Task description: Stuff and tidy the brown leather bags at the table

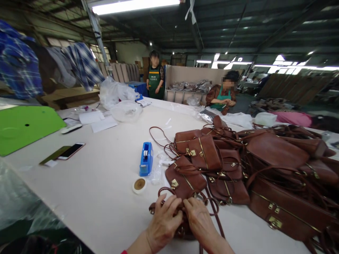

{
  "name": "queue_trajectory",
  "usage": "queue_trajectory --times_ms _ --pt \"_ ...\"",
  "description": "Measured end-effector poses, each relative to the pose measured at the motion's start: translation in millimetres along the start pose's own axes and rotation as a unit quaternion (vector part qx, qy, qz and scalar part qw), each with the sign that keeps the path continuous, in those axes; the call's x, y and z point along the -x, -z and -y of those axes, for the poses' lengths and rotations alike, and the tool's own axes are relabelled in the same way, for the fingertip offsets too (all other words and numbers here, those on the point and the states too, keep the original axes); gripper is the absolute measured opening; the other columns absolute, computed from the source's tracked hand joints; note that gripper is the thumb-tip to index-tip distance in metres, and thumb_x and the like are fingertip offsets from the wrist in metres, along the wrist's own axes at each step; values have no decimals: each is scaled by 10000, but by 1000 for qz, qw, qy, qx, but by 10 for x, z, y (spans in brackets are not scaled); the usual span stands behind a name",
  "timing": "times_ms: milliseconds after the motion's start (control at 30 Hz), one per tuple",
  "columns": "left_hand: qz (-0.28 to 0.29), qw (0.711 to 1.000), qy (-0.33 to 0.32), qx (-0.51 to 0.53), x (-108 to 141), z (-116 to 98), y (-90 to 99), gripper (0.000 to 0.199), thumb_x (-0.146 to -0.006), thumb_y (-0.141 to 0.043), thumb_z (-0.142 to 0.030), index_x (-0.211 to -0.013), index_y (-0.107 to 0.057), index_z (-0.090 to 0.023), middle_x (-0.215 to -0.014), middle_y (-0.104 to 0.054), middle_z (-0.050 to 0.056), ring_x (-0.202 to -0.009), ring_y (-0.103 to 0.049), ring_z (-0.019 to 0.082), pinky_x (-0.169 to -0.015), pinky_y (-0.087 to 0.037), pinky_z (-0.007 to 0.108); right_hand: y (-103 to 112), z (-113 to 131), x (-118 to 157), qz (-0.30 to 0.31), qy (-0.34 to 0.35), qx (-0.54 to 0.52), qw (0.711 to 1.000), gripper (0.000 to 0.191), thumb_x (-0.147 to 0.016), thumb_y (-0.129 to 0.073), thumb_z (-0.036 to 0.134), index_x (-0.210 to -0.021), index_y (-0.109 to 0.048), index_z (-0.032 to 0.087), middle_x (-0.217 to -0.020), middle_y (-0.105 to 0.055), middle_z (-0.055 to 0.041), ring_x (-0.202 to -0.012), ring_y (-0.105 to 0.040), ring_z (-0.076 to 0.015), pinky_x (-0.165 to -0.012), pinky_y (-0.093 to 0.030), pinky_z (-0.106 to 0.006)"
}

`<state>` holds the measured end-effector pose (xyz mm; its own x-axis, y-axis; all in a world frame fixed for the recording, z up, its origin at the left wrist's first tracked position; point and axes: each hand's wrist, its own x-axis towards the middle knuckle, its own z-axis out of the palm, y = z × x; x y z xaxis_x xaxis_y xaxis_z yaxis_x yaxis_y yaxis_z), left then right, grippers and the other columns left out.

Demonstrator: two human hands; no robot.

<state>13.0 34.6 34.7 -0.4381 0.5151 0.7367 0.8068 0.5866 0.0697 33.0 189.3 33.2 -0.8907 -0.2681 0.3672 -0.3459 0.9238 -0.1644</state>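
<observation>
A small brown leather handbag [182, 231] rests at the table's front, mostly covered by my hands. My left hand [165, 218] grips its upper left part with bent fingers. On the upper right part, my right hand [198, 218] closes with its fingertips close to the left ones. What the fingertips pinch is hidden. A thin strap from the bag loops out to the right. Just beyond lies another brown handbag [185, 176] with a gold zip and clasp. Left of it are a blue tape dispenser [146, 160] and a roll of tape [139, 185].
A large heap of brown handbags [278, 148] covers the table's right side. A phone [71, 151], papers [103, 124], a green board [26, 128] and plastic bags [119, 97] lie to the left. Two people in green aprons are beyond the white table [106, 197].
</observation>
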Motion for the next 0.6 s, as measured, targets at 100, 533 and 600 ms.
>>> queue_trajectory --times_ms 100,533,600 --pt "48 998 -27 27 -57 103 -3 192 -817 -552 -343 -686 -547 -203 -1162 -542 74 -1178 -418 240 -1052 -144 506 22 -32 -1 42 5 -16 999 195 -775 -502 28 -858 -556 195 -766 -570 -8 -696 -509 -177 -641 -345 -282" --pt "71 992 -61 90 -23 212 -65 171 -842 -494 -313 -740 -535 -182 -785 -515 34 -710 -445 169 -620 -331 328 325 -7 -79 183 -86 -172 964 194 -888 -415 149 -943 -587 221 -922 -601 -1 -874 -544 -139 -764 -426 -266" --pt "55 992 -64 98 -21 212 -71 160 -838 -501 -298 -736 -529 -178 -790 -525 36 -709 -450 169 -622 -324 328 359 9 -75 192 -103 -189 957 215 -896 -398 160 -956 -592 230 -932 -601 -3 -887 -543 -145 -780 -435 -278"
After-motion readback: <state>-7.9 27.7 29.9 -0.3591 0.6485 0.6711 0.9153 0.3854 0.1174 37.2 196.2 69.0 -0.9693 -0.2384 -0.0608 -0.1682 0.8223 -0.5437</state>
